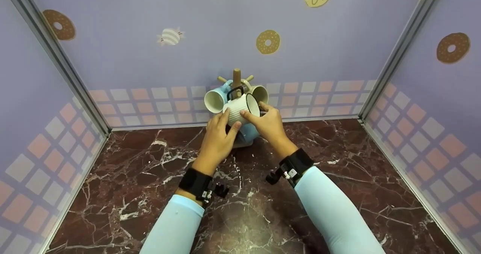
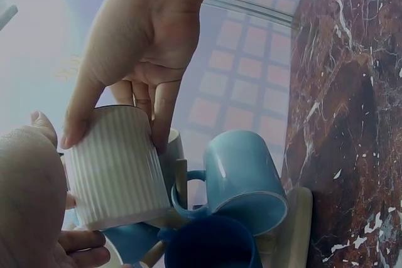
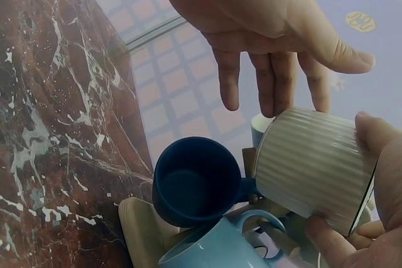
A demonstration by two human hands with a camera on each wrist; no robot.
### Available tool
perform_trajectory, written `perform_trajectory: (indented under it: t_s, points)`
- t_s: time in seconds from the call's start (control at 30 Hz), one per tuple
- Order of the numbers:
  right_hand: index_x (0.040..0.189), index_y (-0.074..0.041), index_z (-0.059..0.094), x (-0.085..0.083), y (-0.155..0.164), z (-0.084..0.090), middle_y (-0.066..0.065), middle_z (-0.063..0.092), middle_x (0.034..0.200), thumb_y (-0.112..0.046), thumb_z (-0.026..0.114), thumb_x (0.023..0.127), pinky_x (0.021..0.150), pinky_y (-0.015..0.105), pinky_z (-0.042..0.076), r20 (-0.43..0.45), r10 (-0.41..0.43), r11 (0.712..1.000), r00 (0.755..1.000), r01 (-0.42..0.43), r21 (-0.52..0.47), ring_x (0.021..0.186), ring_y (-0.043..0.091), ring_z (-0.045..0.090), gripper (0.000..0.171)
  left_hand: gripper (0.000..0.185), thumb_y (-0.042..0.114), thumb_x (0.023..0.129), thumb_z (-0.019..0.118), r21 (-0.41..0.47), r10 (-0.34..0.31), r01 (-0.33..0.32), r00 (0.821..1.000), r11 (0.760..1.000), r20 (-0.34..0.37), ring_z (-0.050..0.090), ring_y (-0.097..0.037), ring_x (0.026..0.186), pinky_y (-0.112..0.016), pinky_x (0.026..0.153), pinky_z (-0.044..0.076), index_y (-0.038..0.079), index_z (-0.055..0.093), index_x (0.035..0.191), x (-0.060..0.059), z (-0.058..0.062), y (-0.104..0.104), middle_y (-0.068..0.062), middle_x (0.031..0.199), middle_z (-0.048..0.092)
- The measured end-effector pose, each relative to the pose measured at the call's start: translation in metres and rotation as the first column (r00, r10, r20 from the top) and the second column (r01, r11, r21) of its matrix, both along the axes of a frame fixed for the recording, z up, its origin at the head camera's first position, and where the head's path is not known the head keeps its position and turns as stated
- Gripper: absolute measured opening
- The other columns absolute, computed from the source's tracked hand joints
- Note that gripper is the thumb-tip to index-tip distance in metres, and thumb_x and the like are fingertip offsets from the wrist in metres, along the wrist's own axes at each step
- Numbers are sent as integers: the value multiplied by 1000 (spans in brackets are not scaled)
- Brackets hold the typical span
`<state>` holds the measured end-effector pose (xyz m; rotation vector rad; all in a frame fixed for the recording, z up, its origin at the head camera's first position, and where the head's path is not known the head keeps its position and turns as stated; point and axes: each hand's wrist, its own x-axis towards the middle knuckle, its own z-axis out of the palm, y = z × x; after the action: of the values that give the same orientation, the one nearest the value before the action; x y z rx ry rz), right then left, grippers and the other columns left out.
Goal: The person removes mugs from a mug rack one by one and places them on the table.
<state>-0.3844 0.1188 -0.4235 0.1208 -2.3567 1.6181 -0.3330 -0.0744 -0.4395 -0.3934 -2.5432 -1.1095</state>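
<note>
Both hands hold a white ribbed mug (image 1: 240,109) with a black rim and black handle, tilted on its side against a wooden mug tree (image 1: 236,77). My left hand (image 1: 228,125) pinches the mug's base end, thumb on the ribbed wall. At the rim end my right hand (image 1: 254,112) grips it. The black handle sits close to the post; I cannot tell whether a peg is through it. In the left wrist view the ribbed mug (image 2: 113,167) lies between my left hand (image 2: 28,211) and right hand (image 2: 135,61). The right wrist view shows the ribbed mug (image 3: 314,167).
Other mugs hang on the tree: a cream mug (image 1: 214,100) on the left, another cream mug (image 1: 260,93) on the right, a light blue mug (image 2: 245,177) and a dark blue mug (image 3: 195,180) lower down. The tree's base (image 2: 295,230) stands on dark marble (image 1: 338,179) near the back wall.
</note>
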Motion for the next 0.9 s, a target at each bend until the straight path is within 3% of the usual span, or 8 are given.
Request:
perform_trajectory:
  t_s: [0.33, 0.43, 0.57, 0.73, 0.9]
  points:
    - [163, 9, 53, 14, 1, 0, 31, 57, 167, -44, 99, 87, 127, 52, 55, 9, 23, 998, 1000, -22, -62, 152, 40, 61, 104, 77, 51, 117, 58, -27, 11, -12, 999, 1000, -41, 45, -49, 160, -65, 134, 42, 5, 38, 176, 20, -4, 2, -28, 169, 50]
    - [165, 5, 53, 21, 2, -1, 27, 57, 166, -42, 100, 86, 127, 50, 54, 21, 18, 998, 1000, -17, -68, 150, 39, 60, 103, 76, 50, 118, 57, -18, 3, -4, 999, 1000, -37, 43, -48, 162, -68, 140, 31, 5, 38, 177, 28, -6, 3, -29, 170, 50]
    - [165, 1, 55, 29, 5, -2, 22, 63, 158, -38, 100, 84, 118, 48, 59, 28, 26, 997, 999, -24, -72, 138, 36, 65, 100, 75, 49, 117, 58, 2, -15, 15, 999, 1000, -34, 44, -46, 163, -68, 141, 28, 7, 37, 177, 39, -10, 3, -27, 170, 50]
    - [162, -4, 60, 39, 14, -4, 19, 70, 145, -31, 102, 82, 103, 42, 65, 44, 62, 990, 997, -56, -127, 124, 32, 70, 95, 73, 47, 117, 59, 26, -62, 64, 997, 998, -50, 47, -46, 161, -68, 135, 40, 8, 40, 176, 49, -20, 0, -27, 170, 51]
    - [159, -5, 62, 47, 24, -9, 19, 74, 140, -28, 104, 78, 99, 36, 66, 58, 71, 992, 996, -64, -109, 119, 31, 73, 95, 66, 43, 116, 62, 21, -75, 76, 996, 997, -53, 44, -48, 165, -72, 135, 38, 12, 49, 173, 56, -29, -4, -26, 173, 52]
